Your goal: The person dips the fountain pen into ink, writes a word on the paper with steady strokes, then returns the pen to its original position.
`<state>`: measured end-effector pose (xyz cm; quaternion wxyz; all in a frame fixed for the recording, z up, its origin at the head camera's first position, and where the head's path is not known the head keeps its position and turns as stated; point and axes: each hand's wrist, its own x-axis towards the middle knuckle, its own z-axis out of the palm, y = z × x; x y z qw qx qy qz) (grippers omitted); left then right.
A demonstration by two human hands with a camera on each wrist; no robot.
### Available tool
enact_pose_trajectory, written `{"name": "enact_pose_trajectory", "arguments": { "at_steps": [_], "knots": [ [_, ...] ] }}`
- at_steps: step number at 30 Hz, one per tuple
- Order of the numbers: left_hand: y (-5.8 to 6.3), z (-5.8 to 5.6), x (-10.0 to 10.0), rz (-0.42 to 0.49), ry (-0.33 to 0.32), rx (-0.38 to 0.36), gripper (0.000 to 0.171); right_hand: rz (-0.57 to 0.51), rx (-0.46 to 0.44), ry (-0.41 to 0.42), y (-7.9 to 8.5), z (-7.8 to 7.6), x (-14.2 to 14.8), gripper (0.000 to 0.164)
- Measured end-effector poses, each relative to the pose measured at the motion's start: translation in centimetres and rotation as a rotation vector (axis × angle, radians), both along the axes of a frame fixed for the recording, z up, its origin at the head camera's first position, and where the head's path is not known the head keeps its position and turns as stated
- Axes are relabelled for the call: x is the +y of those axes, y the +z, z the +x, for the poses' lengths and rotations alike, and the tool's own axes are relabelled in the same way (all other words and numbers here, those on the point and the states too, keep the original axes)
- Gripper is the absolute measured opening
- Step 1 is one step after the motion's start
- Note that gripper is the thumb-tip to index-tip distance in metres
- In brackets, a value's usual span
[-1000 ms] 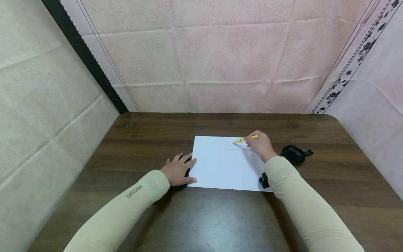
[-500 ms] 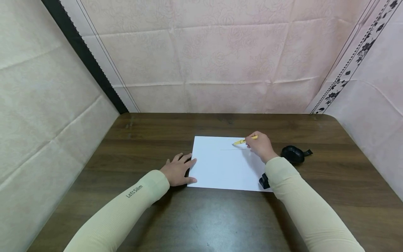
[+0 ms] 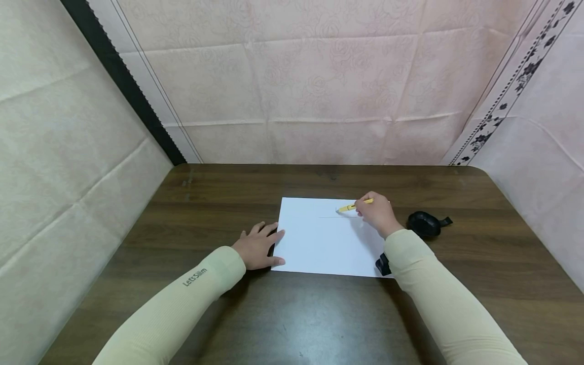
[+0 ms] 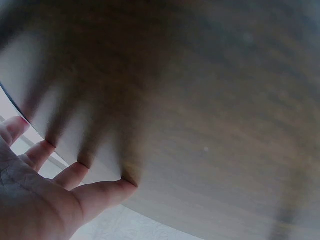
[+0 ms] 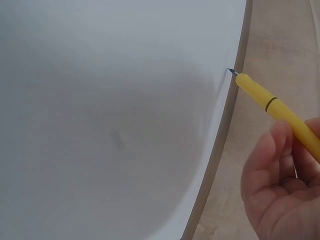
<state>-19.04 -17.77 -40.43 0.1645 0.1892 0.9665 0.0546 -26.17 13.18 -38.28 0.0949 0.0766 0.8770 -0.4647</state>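
Note:
A white sheet of paper (image 3: 315, 243) lies on the wooden table. Spread fingers of my left hand (image 3: 257, 248) rest at its left edge, with the thumb and index finger over the paper; in the left wrist view, fingertips of the left hand (image 4: 45, 195) touch the tabletop. Near the paper's upper right, my right hand (image 3: 377, 213) pinches a yellow fountain pen (image 3: 349, 207). Its metal nib meets the paper in the right wrist view, where the pen (image 5: 270, 104) slants between thumb and fingers. A thin horizontal line and a short, faint upright stroke show on the sheet.
Right of my right wrist sits a black rounded object (image 3: 423, 224) with a short tab. A small black device (image 3: 382, 264) shows under that wrist. Pale patterned cloth (image 3: 319, 91) hangs behind the table (image 3: 219, 192) and along both sides.
The pen tip has slid slightly towards me, down to near the horizontal line, and a short upright stroke now shows there. My left hand has stayed in place.

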Motion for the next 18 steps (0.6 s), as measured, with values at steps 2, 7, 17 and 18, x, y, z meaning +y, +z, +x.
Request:
{"name": "enact_pose_trajectory", "arguments": {
  "at_steps": [2, 7, 17, 18],
  "knots": [
    [-0.02, 0.01, -0.01, -0.001, 0.001, 0.003, 0.077, -0.001, -0.001, 0.004, 0.02, 0.07, 0.0, 0.025],
    [-0.02, -0.04, -0.02, -0.002, -0.001, 0.008, 0.077, -0.001, -0.004, 0.009, 0.13, 0.25, 0.05, 0.026],
    [-0.13, -0.03, -0.1, -0.003, -0.001, 0.013, 0.078, 0.014, -0.007, 0.028, 0.19, 0.55, 0.11, 0.029],
    [-0.14, -0.04, -0.1, -0.003, -0.001, 0.013, 0.078, 0.016, -0.007, 0.029, 0.19, 0.55, 0.11, 0.029]
  ]
}}
